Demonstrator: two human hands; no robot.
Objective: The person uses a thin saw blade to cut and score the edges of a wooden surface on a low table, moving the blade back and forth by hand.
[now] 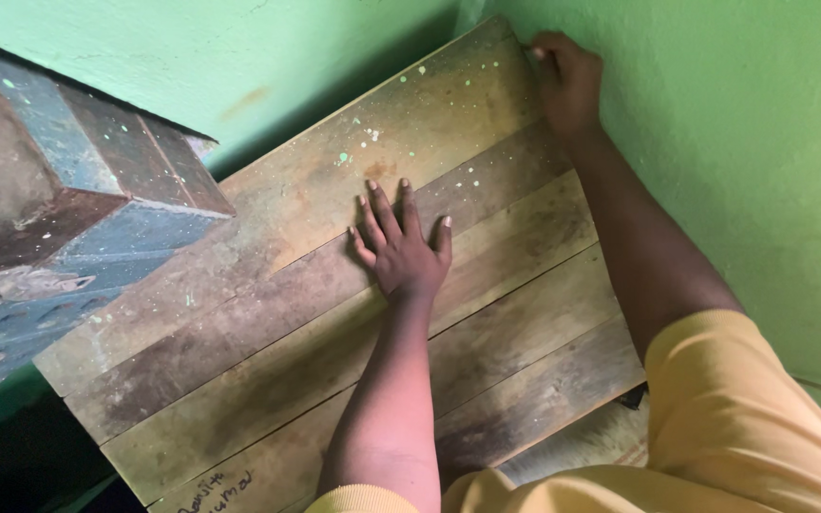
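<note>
While flat: left hand (401,249) on tabletop (268,332)

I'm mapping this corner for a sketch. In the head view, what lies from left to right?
Blue box → wooden tabletop → left hand flat on the tabletop → right hand at the tabletop's far corner → green wall.

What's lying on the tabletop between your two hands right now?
Nothing loose. In the head view, only bare wooden planks with pale green paint flecks lie between the left hand, flat on the top, and the right hand at the far corner.
</note>
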